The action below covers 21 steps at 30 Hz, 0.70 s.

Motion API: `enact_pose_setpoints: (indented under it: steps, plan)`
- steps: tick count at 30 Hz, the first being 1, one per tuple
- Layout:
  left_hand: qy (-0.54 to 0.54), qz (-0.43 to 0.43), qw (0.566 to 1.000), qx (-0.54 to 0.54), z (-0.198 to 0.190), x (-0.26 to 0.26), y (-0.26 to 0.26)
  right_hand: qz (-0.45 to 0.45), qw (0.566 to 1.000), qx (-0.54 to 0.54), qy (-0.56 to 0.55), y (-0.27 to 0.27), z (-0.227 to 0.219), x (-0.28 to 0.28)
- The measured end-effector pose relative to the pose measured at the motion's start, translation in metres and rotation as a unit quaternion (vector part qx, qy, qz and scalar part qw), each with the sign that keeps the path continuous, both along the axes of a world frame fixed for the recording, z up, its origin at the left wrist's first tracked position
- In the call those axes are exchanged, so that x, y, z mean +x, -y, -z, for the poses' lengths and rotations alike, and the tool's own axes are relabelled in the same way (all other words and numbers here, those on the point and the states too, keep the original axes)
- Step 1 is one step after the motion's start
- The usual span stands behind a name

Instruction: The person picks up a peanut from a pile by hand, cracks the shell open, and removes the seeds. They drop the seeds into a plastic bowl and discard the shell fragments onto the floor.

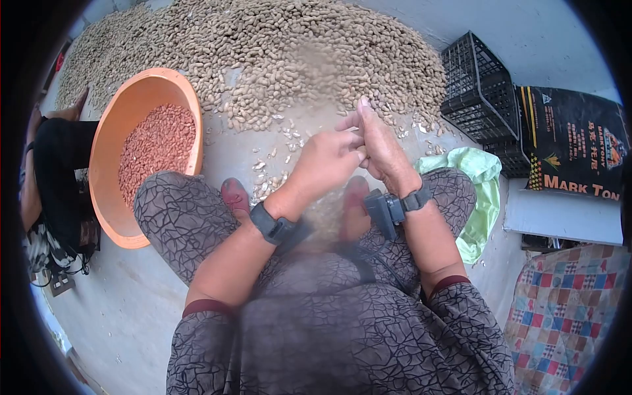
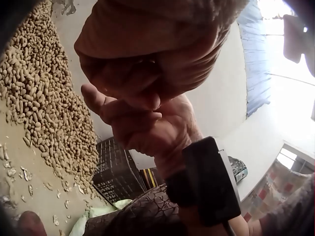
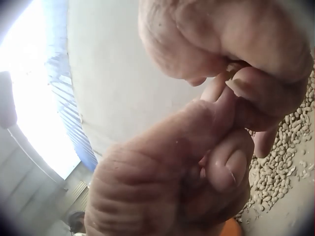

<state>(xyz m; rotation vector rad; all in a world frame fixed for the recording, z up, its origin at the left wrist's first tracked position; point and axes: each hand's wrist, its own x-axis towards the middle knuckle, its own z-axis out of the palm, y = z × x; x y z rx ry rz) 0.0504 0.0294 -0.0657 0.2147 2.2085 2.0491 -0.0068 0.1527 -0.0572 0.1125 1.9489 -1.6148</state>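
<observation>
In front of my lap both hands meet over the floor. My left hand (image 1: 329, 161) has its fingers curled in against my right hand (image 1: 385, 148), whose one digit points up and away. Close up, the right wrist view catches a sliver of a tan peanut (image 3: 235, 68) pinched where the fingertips come together; most of it is hidden by fingers. Lower down, a small reddish bit shows between the curled fingers. To the left, an orange basin (image 1: 102, 191) holds reddish shelled peanuts (image 1: 155, 145). Ahead spreads a large heap of peanuts in their shells (image 1: 276, 59).
Broken shells (image 1: 263, 181) lie scattered between my feet and the heap. Black crates (image 1: 477, 85) and a printed black sack (image 1: 573, 145) stand at the right. A pale green bag (image 1: 484, 197) lies by my right knee. Another person's dark-clothed leg (image 1: 62, 148) is at far left.
</observation>
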Motion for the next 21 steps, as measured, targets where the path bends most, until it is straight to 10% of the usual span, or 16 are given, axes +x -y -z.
enact_pose_setpoints:
  steps: [4, 21]
  plan:
    - [-0.009, -0.022, 0.998, -0.055, 0.006, 0.001, 0.000, 0.007, 1.000, -0.023, -0.005, 0.007, 0.000, 0.005]
    - [0.179, -0.063, 0.916, 0.352, 0.015, -0.012, 0.018, -0.051, 0.986, -0.097, -0.128, -0.010, -0.023, 0.002]
